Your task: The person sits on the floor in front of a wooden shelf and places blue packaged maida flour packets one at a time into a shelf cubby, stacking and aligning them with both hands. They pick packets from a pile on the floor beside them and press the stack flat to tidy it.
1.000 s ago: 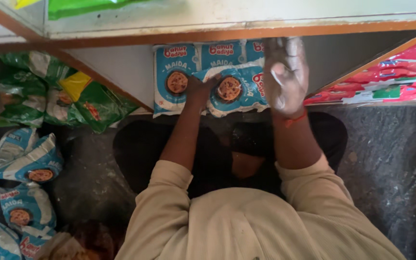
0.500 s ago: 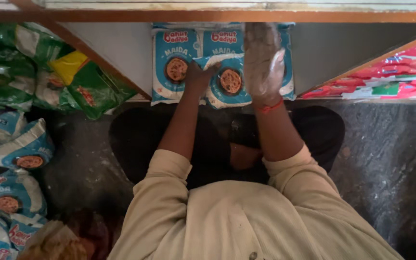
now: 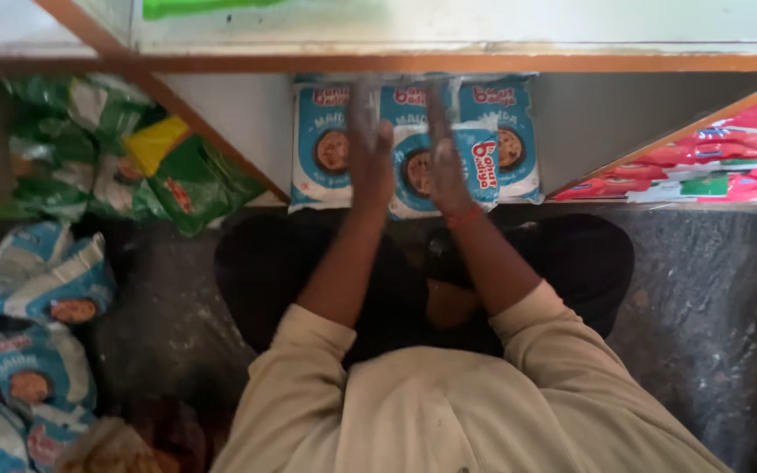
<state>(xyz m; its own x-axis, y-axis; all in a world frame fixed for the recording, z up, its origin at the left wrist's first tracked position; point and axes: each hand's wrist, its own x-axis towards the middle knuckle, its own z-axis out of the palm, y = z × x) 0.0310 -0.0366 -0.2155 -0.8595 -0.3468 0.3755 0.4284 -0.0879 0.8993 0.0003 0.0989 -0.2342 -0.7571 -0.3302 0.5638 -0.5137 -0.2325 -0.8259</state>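
Below the orange-edged shelf board (image 3: 449,63), in the middle bay of the rack, we see both of our hands raised in front of a row of blue-and-white flour packets (image 3: 413,140). Our left hand (image 3: 368,149) and right hand (image 3: 445,153) stand upright with fingers stretched, palms turned toward each other, near but with a narrow gap showing between them; both are blurred, so we cannot tell whether either one touches the packet behind it, and neither is closed around anything. A thin red band (image 3: 463,216) circles our right wrist. The flour packets sit side by side on the pale shelf floor (image 3: 238,123), with one more packet leaning in front of the row, just behind our right hand. To the left of this bay, past a slanted wooden divider (image 3: 212,131), lies a heap of green packets (image 3: 116,158) with a yellow one among them. To the right, behind another divider, red and pink packets (image 3: 711,158) are stacked flat. On the dark stone floor (image 3: 711,333) at our left side, more blue-and-white packets (image 3: 37,350) lie loose in a pile, well apart from our hands. Our beige sleeves (image 3: 449,403) and dark trousers (image 3: 571,263) fill the lower middle of the view.
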